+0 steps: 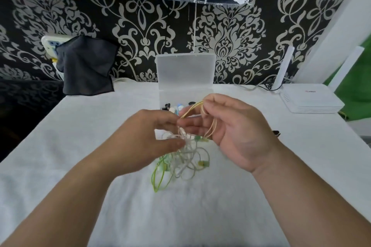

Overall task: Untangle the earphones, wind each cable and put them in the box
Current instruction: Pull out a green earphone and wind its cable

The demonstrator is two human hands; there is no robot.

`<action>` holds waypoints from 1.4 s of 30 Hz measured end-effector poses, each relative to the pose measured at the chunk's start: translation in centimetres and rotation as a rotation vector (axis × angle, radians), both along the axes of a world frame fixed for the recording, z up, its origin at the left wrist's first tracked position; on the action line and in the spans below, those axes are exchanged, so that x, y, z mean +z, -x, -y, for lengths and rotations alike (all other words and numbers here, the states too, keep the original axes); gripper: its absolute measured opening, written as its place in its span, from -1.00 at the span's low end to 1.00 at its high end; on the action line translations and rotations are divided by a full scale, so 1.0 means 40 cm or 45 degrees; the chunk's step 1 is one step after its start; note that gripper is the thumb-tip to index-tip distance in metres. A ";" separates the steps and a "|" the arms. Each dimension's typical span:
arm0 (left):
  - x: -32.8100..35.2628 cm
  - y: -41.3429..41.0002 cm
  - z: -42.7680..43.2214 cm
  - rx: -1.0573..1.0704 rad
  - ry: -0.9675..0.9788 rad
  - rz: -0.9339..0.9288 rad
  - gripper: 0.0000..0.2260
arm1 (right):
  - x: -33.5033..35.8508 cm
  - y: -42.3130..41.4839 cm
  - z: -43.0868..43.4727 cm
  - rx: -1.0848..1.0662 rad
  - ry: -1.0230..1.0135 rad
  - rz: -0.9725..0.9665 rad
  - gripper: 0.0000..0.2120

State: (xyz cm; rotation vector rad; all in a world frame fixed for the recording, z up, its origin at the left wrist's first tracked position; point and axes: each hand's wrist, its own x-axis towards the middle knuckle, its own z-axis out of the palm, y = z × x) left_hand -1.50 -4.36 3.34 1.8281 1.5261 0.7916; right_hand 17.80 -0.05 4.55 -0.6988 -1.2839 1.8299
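A tangle of earphones (186,158) hangs and lies on the white cloth before me: white cable, green cable (158,180) at the lower left, small yellow-green plugs. My right hand (228,132) holds loops of a yellow cable (192,110) wound over its fingers. My left hand (148,138) pinches the white cable at the top of the tangle, beside the right fingers. Behind the hands stands the translucent plastic box (184,70), lid upright, with black, white and blue earphones (174,107) inside it.
A white-covered table (80,126) carries everything. A white router (311,100) with two antennas sits at the back right, a small dark object (276,132) near the right edge. A dark cloth (88,66) hangs over a wall socket at the back left.
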 end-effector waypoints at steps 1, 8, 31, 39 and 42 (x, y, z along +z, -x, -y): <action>-0.009 0.000 -0.002 0.099 -0.047 -0.100 -0.83 | 0.003 -0.003 -0.004 0.007 -0.017 -0.053 -0.83; 0.002 0.014 -0.005 0.307 0.056 -0.045 -0.81 | 0.042 -0.040 -0.019 -0.037 0.091 -0.418 -0.74; 0.022 0.018 0.012 -0.057 0.241 0.366 -0.70 | -0.002 -0.008 -0.006 -0.065 0.121 0.003 -0.79; -0.023 -0.038 -0.007 0.467 -0.056 -0.110 -0.73 | 0.016 -0.011 -0.006 -0.041 0.178 -0.278 -0.75; -0.012 -0.030 -0.012 0.497 0.029 0.145 -0.78 | 0.024 -0.021 -0.011 -0.212 0.244 -0.293 -0.69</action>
